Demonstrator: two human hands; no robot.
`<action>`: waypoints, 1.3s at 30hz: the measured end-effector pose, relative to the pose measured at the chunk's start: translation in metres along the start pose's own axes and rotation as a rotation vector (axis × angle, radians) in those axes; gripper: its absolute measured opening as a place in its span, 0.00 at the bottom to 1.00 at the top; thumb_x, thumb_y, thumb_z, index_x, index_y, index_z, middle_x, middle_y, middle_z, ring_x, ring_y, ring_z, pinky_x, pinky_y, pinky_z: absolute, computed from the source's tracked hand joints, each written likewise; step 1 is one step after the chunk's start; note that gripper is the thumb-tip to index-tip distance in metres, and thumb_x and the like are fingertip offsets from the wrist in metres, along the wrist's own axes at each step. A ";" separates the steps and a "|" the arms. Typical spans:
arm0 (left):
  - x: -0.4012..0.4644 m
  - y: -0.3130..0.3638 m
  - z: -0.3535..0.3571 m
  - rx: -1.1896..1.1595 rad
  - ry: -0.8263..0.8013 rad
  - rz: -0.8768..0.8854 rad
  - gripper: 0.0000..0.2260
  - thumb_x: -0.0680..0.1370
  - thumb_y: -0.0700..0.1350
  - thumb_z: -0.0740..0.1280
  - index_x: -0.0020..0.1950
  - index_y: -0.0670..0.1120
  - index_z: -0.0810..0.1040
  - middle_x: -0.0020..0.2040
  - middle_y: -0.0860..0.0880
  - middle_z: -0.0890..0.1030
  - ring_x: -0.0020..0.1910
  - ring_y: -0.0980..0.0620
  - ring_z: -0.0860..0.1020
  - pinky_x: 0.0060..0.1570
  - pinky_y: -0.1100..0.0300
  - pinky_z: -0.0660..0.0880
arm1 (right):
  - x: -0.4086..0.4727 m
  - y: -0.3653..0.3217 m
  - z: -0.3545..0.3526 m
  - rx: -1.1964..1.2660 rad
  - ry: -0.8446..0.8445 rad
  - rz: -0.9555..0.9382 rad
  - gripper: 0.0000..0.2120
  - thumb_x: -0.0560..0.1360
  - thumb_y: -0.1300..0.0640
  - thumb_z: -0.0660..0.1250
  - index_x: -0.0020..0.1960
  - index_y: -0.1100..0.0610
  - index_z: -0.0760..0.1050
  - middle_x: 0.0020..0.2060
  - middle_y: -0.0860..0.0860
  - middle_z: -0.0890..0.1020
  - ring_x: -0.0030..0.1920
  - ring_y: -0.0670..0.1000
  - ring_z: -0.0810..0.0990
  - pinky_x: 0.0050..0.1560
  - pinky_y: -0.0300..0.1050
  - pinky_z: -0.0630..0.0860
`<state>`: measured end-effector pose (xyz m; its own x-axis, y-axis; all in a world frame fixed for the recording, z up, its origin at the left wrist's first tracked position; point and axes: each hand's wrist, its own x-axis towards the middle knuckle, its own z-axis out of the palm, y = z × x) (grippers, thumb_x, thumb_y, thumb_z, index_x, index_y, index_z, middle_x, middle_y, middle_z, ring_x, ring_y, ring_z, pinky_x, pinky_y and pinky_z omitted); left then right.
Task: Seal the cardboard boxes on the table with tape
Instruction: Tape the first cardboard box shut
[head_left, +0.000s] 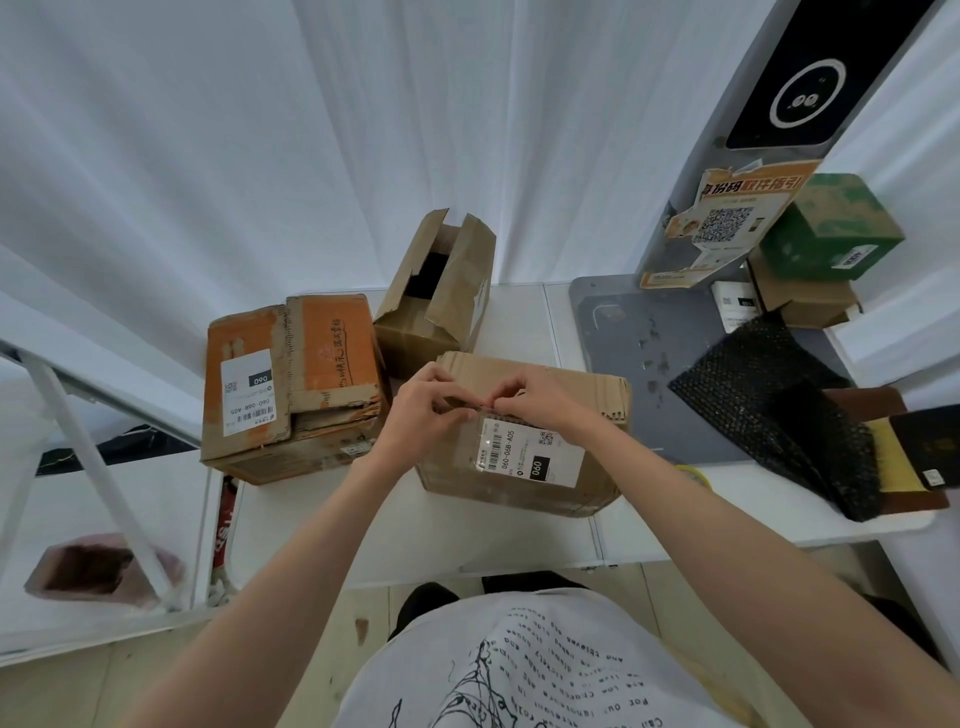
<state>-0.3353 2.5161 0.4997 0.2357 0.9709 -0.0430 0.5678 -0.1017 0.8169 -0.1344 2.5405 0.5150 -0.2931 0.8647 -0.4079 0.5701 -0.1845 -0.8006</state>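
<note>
A brown cardboard box (545, 384) with a white shipping label stands on the white table (467, 525) in front of me. My left hand (428, 405) and my right hand (530, 397) meet over its top flap seam, fingers curled and pinching something small there, likely clear tape, though I cannot make it out. An orange-and-brown box (291, 384) with torn flaps sits to the left. Behind the middle box a tall brown box (436, 296) stands open at the top. A yellowish tape roll (696, 474) peeks out behind my right forearm.
A grey stand base (639, 338) with an upright post and QR poster (722, 223) fills the back right. A green box (831, 228) sits on a brown one there. Black bubble wrap (779, 405) and dark books (914, 452) lie at the right edge. A white frame (98, 467) stands left.
</note>
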 end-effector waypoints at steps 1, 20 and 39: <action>0.000 -0.001 0.000 0.029 -0.006 0.011 0.07 0.75 0.41 0.76 0.50 0.52 0.87 0.49 0.52 0.75 0.47 0.55 0.76 0.48 0.66 0.76 | 0.000 0.000 0.000 -0.020 0.004 -0.004 0.06 0.77 0.59 0.69 0.44 0.56 0.85 0.40 0.54 0.85 0.40 0.47 0.80 0.41 0.37 0.73; 0.008 -0.001 0.003 0.089 -0.070 -0.023 0.09 0.79 0.40 0.71 0.47 0.55 0.82 0.43 0.58 0.83 0.46 0.62 0.80 0.49 0.64 0.77 | 0.005 -0.003 0.004 -0.272 -0.080 -0.086 0.11 0.80 0.50 0.69 0.57 0.54 0.85 0.36 0.48 0.82 0.36 0.47 0.76 0.37 0.36 0.70; 0.024 0.006 0.008 0.379 -0.341 -0.196 0.15 0.73 0.43 0.77 0.56 0.49 0.77 0.57 0.48 0.80 0.57 0.49 0.79 0.60 0.51 0.78 | 0.012 0.007 0.020 -0.282 0.002 -0.030 0.09 0.81 0.52 0.68 0.53 0.55 0.85 0.31 0.49 0.77 0.29 0.45 0.70 0.30 0.38 0.65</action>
<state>-0.3198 2.5370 0.4993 0.3036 0.8606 -0.4090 0.8562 -0.0581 0.5133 -0.1494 2.5403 0.4952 -0.3118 0.8686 -0.3852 0.7527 -0.0217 -0.6581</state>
